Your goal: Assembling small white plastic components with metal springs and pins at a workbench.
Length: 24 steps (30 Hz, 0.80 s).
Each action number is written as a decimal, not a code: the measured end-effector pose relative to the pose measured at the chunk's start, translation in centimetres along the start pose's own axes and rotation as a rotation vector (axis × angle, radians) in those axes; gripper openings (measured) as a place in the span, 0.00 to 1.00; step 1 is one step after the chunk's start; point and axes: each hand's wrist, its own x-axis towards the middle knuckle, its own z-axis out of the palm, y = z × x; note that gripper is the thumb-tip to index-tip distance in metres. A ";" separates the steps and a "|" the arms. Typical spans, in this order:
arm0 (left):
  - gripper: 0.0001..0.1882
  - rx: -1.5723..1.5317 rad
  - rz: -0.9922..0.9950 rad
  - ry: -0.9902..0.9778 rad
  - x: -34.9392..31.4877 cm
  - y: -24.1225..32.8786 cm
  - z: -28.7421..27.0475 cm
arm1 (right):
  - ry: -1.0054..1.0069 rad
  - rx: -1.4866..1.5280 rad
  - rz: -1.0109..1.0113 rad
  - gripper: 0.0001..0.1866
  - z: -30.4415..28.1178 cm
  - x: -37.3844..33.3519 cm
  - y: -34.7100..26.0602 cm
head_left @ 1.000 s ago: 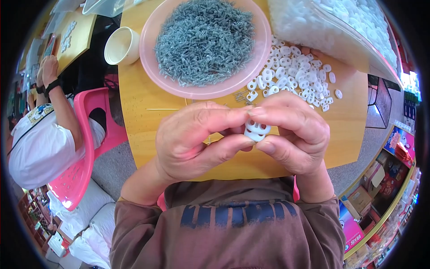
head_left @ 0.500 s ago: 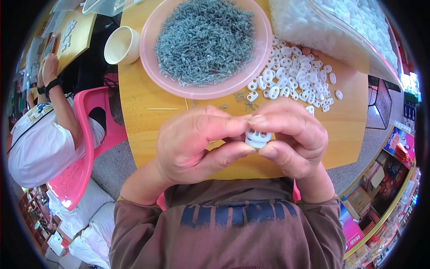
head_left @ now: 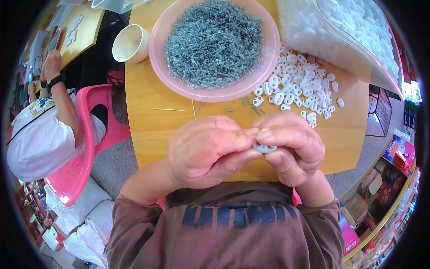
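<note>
Just past the table's near edge, my left hand [head_left: 204,150] and my right hand [head_left: 295,143] meet, pinching one small white plastic cord lock [head_left: 266,149] between thumbs and index fingertips. Its rounded lower edge and part of its holes show; the fingers cover the rest. Beyond my hands, several small metal springs [head_left: 246,101] lie loose on the table. A heap of white two-holed cord lock pieces [head_left: 291,85] spreads to the far right of them. The pink bowl [head_left: 156,58] farther back is piled with springs [head_left: 215,45].
Two thin sticks [head_left: 168,109] lie left of the springs on the wooden table [head_left: 148,139]. Beside the bowl stands a cream cup [head_left: 131,43]. A large clear container [head_left: 345,40] of white pieces leans at the far right. Another person [head_left: 47,134] sits on a pink chair [head_left: 92,134] at left.
The cord lock has tipped and sits deeper between my fingertips, so less of its holes shows. Both hands stay pressed together on it. The whole view has shifted slightly.
</note>
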 end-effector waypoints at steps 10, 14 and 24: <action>0.16 0.073 -0.057 0.002 0.6 0.7 -0.2 | 0.027 0.017 0.088 0.16 -0.1 -0.2 -0.3; 0.18 0.188 -0.024 0.025 1.2 1.4 -0.3 | 0.024 0.051 0.077 0.18 -0.3 0.0 -0.4; 0.21 0.163 -0.032 0.075 1.6 1.5 0.0 | 0.034 0.126 0.080 0.19 -0.6 0.3 -0.4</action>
